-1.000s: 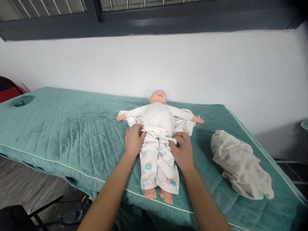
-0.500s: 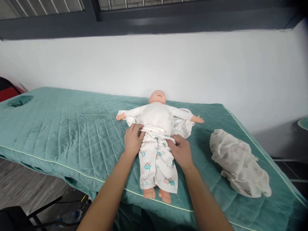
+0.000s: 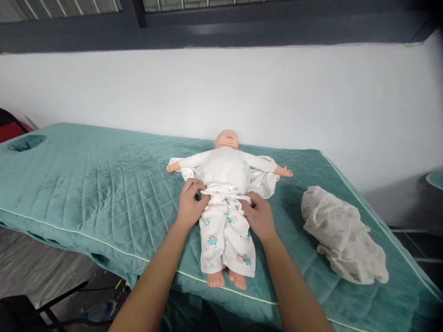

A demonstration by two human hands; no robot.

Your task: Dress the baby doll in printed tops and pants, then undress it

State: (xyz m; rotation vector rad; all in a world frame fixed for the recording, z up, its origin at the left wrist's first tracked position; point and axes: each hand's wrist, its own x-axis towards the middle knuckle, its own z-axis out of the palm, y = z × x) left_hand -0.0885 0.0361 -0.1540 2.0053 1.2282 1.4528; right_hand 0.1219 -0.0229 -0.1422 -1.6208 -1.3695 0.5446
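A baby doll [image 3: 224,166] lies on its back with its arms spread and its head toward the wall. White printed trousers [image 3: 228,235] cover its legs, and its bare feet stick out at the hems. At the left side of the waistband, my left hand [image 3: 190,203] has thumb and forefinger apart, touching the cloth. On the opposite side, my right hand [image 3: 259,214] pinches the waistband between thumb and fingers. The doll's torso is white, and a printed white shirt [image 3: 265,182] lies spread under its back and arms.
A green quilted cover [image 3: 114,193] lies over the bed, with a face hole [image 3: 27,143] at its left end. To the right rests a crumpled white cloth [image 3: 342,235]. Behind stands a white wall [image 3: 194,92]. A black chair part [image 3: 20,313] is at the lower left.
My left thumb has moved down from the waistband's edge, and the gap between thumb and forefinger has widened. My right hand stays at its side. The waistband lies slightly lower at the left.
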